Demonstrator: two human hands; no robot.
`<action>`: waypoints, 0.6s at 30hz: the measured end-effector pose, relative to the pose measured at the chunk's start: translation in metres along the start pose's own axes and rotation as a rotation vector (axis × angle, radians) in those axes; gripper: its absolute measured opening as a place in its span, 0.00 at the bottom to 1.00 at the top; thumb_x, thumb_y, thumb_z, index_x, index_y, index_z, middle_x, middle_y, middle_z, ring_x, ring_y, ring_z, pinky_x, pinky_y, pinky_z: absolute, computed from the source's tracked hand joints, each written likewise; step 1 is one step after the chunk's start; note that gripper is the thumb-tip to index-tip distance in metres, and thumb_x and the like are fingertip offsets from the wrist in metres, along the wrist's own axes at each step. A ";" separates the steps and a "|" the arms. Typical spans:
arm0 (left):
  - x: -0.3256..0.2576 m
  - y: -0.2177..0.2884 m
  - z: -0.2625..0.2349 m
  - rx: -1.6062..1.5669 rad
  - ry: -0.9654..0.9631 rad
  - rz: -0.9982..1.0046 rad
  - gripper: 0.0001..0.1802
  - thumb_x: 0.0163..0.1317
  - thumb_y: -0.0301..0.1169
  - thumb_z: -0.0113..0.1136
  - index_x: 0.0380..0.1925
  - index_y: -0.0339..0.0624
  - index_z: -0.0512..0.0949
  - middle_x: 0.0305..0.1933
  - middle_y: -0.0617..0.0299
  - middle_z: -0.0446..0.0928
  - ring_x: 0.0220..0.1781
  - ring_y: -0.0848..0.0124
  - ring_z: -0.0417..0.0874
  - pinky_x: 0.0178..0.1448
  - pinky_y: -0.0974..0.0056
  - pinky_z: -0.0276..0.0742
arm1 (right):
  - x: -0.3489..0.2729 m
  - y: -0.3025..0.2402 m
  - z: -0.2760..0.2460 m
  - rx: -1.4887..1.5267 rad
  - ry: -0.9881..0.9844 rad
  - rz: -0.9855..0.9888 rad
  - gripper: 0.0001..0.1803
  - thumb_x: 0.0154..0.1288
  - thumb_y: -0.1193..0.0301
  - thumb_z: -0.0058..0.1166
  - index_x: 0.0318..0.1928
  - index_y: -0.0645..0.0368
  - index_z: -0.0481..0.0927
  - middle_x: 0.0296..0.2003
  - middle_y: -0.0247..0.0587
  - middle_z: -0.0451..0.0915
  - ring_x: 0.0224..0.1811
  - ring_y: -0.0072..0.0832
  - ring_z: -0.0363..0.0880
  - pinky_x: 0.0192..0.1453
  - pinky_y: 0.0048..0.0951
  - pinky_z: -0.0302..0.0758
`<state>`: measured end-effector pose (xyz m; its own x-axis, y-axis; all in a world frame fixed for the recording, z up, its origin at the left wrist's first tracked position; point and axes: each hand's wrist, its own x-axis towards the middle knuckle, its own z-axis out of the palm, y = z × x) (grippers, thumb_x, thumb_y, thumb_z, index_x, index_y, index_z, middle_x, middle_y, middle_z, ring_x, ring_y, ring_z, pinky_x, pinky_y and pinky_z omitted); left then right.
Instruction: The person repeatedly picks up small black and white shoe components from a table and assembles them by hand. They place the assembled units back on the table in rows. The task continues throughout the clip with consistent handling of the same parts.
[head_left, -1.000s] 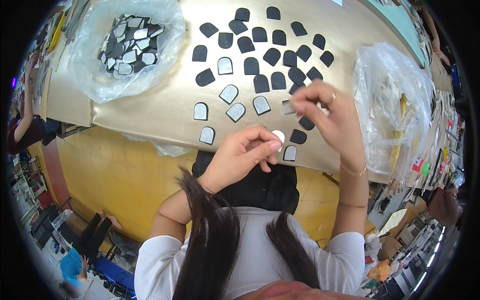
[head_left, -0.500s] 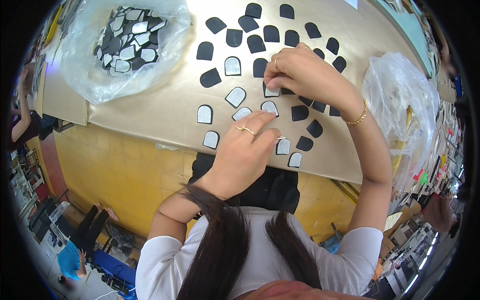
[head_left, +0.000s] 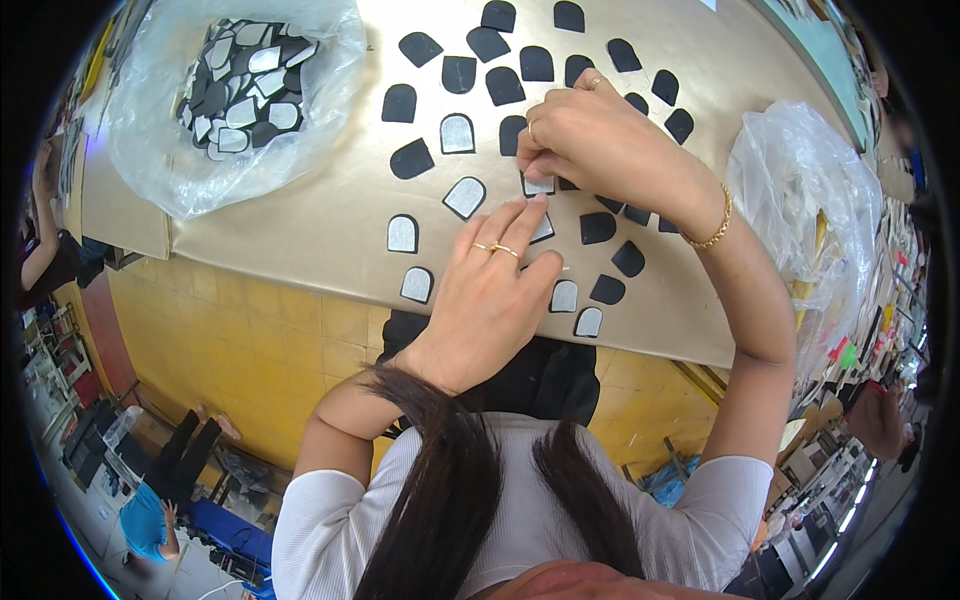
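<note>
Small arch-shaped pieces are spread over the table (head_left: pixel 330 240), some plain black and some with a pale grey face on a black rim. My right hand (head_left: pixel 600 140) is closed, thumb and fingertips pinching at a grey-faced piece (head_left: pixel 537 186) whose lower edge shows. Just nearer to me, my left hand (head_left: pixel 495 285) lies with its fingers stretched forward. Its fingertips reach the near edge of that piece and partly cover another grey-faced piece (head_left: pixel 544 231). Black pieces, such as one (head_left: pixel 598 228), lie right of my left hand, partly under my right wrist.
At the back left, an open clear plastic bag (head_left: pixel 330 130) holds many black and grey pieces. A crumpled clear bag (head_left: pixel 800 190) is by my right forearm. The table's front edge runs before me, above a yellow tiled floor (head_left: pixel 250 310). Another person (head_left: pixel 150 520) is at the lower left.
My left hand has slid forward, its fingertips now close to those of my right hand and over the piece they touched before. My right hand stays at the same piece.
</note>
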<state>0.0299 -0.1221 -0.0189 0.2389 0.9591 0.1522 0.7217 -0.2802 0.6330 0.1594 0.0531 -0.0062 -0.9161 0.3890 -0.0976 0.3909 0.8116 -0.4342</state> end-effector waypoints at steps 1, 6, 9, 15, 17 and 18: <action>0.000 0.000 0.000 0.010 -0.006 0.003 0.10 0.54 0.26 0.66 0.35 0.41 0.76 0.65 0.42 0.72 0.68 0.48 0.71 0.71 0.46 0.64 | 0.000 0.001 0.000 -0.004 -0.013 0.005 0.05 0.61 0.71 0.63 0.30 0.56 0.88 0.24 0.37 0.85 0.30 0.35 0.81 0.52 0.36 0.67; 0.000 0.000 0.001 0.027 -0.021 0.002 0.09 0.55 0.26 0.65 0.35 0.41 0.77 0.66 0.42 0.71 0.69 0.49 0.70 0.72 0.46 0.63 | 0.001 0.000 0.002 -0.030 -0.007 -0.008 0.04 0.60 0.71 0.65 0.29 0.55 0.89 0.23 0.37 0.84 0.29 0.33 0.80 0.53 0.35 0.67; 0.001 0.001 0.003 0.023 -0.010 -0.003 0.10 0.55 0.26 0.64 0.37 0.40 0.77 0.66 0.40 0.71 0.69 0.48 0.70 0.71 0.46 0.65 | -0.001 -0.001 0.002 -0.028 0.002 -0.003 0.04 0.59 0.71 0.65 0.28 0.54 0.89 0.23 0.36 0.84 0.30 0.32 0.80 0.54 0.38 0.66; 0.005 0.003 0.008 0.179 -0.018 -0.003 0.12 0.53 0.24 0.65 0.39 0.40 0.77 0.65 0.44 0.73 0.66 0.51 0.74 0.68 0.49 0.69 | -0.008 0.000 0.009 -0.156 0.268 0.051 0.13 0.57 0.64 0.70 0.39 0.51 0.80 0.35 0.29 0.79 0.45 0.31 0.77 0.56 0.45 0.60; 0.006 0.004 0.007 0.177 -0.021 -0.004 0.12 0.53 0.24 0.65 0.39 0.39 0.77 0.65 0.45 0.74 0.66 0.52 0.74 0.68 0.49 0.70 | -0.009 0.003 0.011 -0.161 0.324 0.125 0.17 0.56 0.62 0.70 0.41 0.50 0.77 0.37 0.28 0.75 0.47 0.31 0.75 0.55 0.45 0.59; 0.007 0.004 0.006 0.174 -0.010 -0.004 0.12 0.54 0.24 0.65 0.39 0.39 0.77 0.65 0.45 0.75 0.66 0.52 0.74 0.67 0.49 0.70 | -0.010 0.005 0.011 -0.179 0.341 0.171 0.18 0.56 0.60 0.70 0.42 0.49 0.75 0.38 0.28 0.74 0.47 0.32 0.74 0.55 0.45 0.58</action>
<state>0.0384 -0.1170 -0.0205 0.2416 0.9600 0.1415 0.8243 -0.2800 0.4921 0.1691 0.0485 -0.0171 -0.7664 0.6220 0.1606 0.5715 0.7743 -0.2718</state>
